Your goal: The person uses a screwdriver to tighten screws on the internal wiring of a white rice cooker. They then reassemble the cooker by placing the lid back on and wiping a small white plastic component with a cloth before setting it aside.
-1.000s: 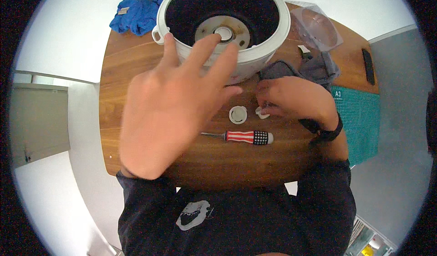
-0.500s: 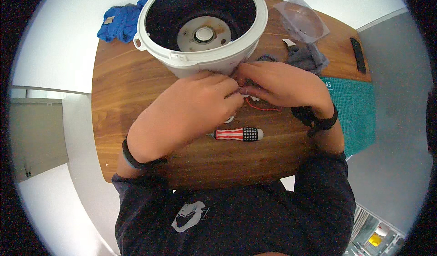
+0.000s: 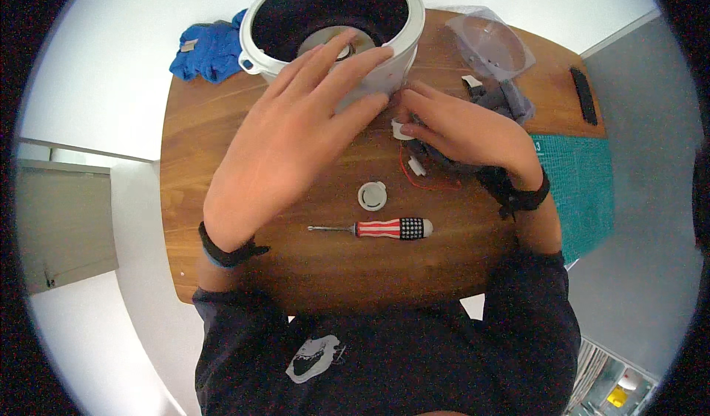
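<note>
My left hand (image 3: 296, 127) has its fingers spread over the front wall and rim of the white cylindrical appliance body (image 3: 405, 24), which has a dark interior and a metal disc (image 3: 322, 37) at its bottom. My right hand (image 3: 466, 135) has fingers curled at the body's lower right, beside a white piece (image 3: 401, 130); what they hold is hidden. A red wire (image 3: 429, 187) and a small white connector (image 3: 416, 166) lie below it. A round white cap (image 3: 372, 195) and a screwdriver with a striped, starred handle (image 3: 388, 228) lie nearer me on the wooden table (image 3: 222, 268).
A blue cloth (image 3: 203, 53) sits at the back left. At the back right are a clear plastic container (image 3: 488, 42), a grey cloth (image 3: 510, 98) and a black bar (image 3: 583, 94). A green cutting mat (image 3: 580, 187) covers the right side.
My left hand rose from beside my right hand onto the body's front, fingers spreading. My right hand shifted up slightly. The cap and screwdriver shaft, partly covered half a second ago, show again.
</note>
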`<state>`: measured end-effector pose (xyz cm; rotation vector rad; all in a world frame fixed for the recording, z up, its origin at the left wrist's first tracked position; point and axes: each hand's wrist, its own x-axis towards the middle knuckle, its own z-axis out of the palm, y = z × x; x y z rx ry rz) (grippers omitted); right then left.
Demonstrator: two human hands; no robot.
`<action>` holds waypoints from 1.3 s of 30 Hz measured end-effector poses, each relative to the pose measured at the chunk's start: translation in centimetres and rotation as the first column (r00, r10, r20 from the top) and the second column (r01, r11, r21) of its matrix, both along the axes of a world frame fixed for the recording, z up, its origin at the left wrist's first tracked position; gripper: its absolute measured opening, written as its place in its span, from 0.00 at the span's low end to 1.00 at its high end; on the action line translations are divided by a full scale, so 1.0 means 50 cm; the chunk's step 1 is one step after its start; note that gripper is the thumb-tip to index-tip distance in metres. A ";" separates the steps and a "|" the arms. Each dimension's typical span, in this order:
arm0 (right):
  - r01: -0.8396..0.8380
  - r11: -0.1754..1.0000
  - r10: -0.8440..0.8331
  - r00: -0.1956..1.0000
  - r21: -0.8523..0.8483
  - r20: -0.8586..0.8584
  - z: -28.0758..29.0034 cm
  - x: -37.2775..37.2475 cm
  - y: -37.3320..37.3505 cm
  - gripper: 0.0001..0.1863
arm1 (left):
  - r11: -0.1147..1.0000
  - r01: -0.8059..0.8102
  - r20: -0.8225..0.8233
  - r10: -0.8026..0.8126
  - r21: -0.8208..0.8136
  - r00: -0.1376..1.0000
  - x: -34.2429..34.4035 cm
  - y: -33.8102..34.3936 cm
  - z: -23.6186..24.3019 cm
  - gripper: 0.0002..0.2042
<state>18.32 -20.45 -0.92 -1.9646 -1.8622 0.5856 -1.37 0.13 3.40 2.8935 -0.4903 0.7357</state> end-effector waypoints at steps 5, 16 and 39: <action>0.031 0.997 -0.032 0.999 0.077 0.006 -0.018 0.012 -0.005 0.11 | 0.996 -0.088 -0.014 0.088 0.012 0.996 0.006 0.000 -0.023 0.20; -0.012 0.999 0.011 0.999 -0.031 -0.044 -0.013 0.011 0.005 0.09 | 0.999 0.053 -0.397 -0.044 0.012 0.917 0.009 0.025 -0.073 0.25; 0.050 0.981 -0.008 0.976 0.190 -0.217 -0.049 0.017 0.020 0.23 | 0.791 -0.174 -0.453 -0.142 -0.586 0.880 0.075 0.030 -0.138 0.11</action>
